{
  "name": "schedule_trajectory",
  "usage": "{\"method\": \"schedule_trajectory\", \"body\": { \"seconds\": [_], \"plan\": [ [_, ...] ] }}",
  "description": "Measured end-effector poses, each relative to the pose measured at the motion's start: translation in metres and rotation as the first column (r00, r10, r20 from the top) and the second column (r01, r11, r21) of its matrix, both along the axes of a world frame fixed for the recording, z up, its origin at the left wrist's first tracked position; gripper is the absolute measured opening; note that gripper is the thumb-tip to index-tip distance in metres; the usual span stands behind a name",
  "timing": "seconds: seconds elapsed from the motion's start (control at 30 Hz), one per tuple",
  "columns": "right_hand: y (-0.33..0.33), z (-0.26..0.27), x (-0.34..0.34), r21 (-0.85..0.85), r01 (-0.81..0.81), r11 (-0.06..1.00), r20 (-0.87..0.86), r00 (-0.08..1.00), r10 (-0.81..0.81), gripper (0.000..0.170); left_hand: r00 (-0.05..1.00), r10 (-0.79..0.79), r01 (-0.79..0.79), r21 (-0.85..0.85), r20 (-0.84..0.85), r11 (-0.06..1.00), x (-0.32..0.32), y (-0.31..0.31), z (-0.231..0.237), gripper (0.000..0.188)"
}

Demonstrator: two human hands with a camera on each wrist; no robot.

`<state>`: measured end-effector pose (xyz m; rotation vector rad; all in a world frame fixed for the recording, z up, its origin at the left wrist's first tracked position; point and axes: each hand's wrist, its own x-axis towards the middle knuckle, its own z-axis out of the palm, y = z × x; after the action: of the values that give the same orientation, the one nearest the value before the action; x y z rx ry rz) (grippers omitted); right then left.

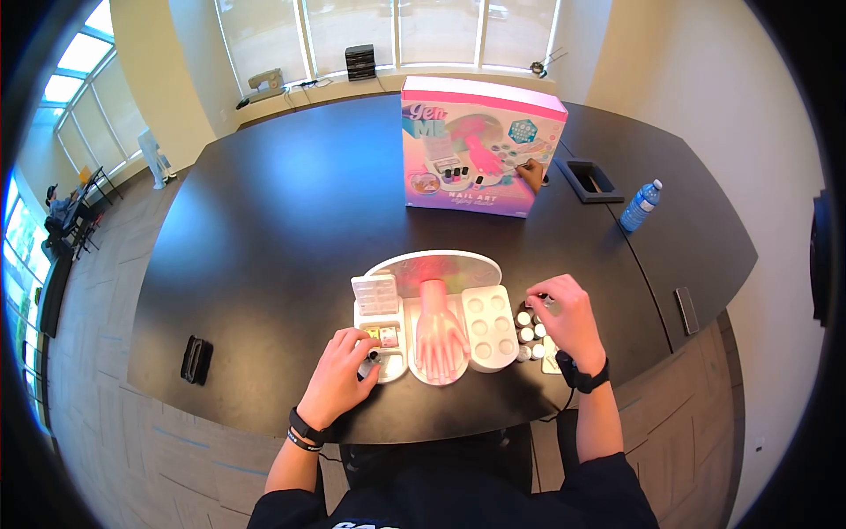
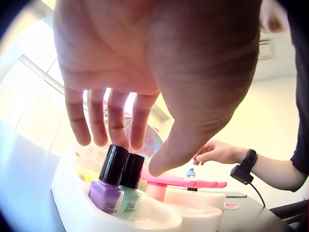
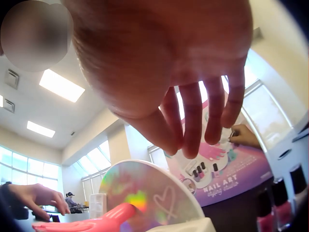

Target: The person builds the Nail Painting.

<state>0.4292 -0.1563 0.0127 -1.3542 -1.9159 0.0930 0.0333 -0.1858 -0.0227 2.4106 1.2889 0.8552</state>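
My left hand (image 1: pixel 337 377) is at the left compartment of a white nail studio stand (image 1: pixel 393 367), its fingers reaching down loosely. Beneath it lean a purple nail polish bottle (image 2: pixel 105 197) and a mint nail polish bottle (image 2: pixel 129 204), both black-capped; the thumb tip comes close to the mint one's cap. A pink model hand (image 1: pixel 438 342) lies in the middle of the stand. My right hand (image 1: pixel 568 315) hovers over small round containers (image 1: pixel 526 334) right of the stand, fingers slightly bent, with nothing seen between them. Dark-capped pink polish bottles (image 3: pixel 281 211) stand near it.
Behind the stand's shiny curved backboard (image 1: pixel 467 267) stands a Nail Art box (image 1: pixel 480 150). A palette (image 1: pixel 491 330) with round wells sits on the stand's right. Farther right are a water bottle (image 1: pixel 641 206) and a phone (image 1: pixel 686 311); a black case (image 1: pixel 196 360) lies far left.
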Motion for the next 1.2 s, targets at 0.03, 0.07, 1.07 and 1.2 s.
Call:
{"method": "schedule_trajectory", "body": {
  "seconds": [0.03,0.07,1.07,1.2],
  "plan": [
    [0.004,-0.002,0.007,0.013,0.04,0.999,0.027,0.999,-0.04,0.011,1.0,-0.003,0.002,0.008,0.014,1.0,0.001,0.0,0.001,0.039],
    [0.007,-0.005,0.015,0.004,0.068,0.998,0.043,0.997,-0.069,0.013,1.0,-0.006,0.006,0.015,0.028,1.0,0.002,-0.001,0.003,0.038],
    [0.022,-0.018,0.022,-0.138,0.129,0.982,0.252,0.964,-0.091,0.019,0.987,-0.052,0.034,0.123,0.151,0.992,0.024,0.001,0.022,0.031],
    [0.008,0.004,0.001,-0.047,0.051,0.998,0.212,0.976,-0.04,0.021,0.985,-0.065,0.049,0.103,0.162,0.994,0.029,0.0,0.027,0.034]
  ]
}}
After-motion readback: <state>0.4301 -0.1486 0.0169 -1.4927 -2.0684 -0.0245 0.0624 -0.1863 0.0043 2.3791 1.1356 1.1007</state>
